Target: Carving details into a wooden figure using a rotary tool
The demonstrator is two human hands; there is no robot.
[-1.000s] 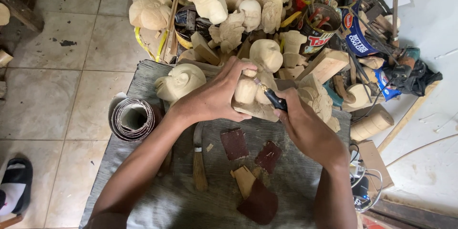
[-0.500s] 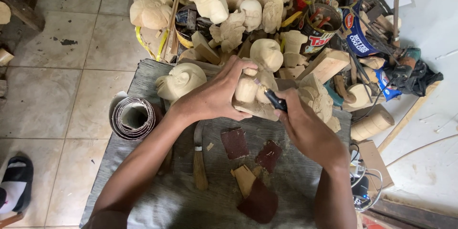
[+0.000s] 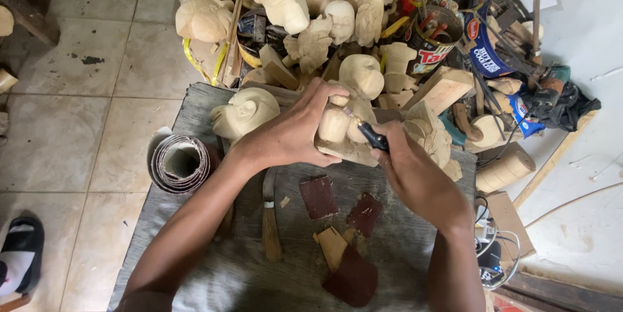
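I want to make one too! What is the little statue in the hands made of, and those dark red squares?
The carving looks like pale, bare wood: matte, unpainted, like the wooden figures nearby. The dark red squares seem to be sandpaper: thin, flat, dull sheets with worn edges, though their grit is too fine to see.

My work surface [image 3: 207,101] is covered with grey cloth. The floor [image 3: 84,124] to my left is laid with large beige tiles with dark grout lines and a few stains. To my right the floor [image 3: 584,221] is pale and smooth. Even daylight; shadows are soft.
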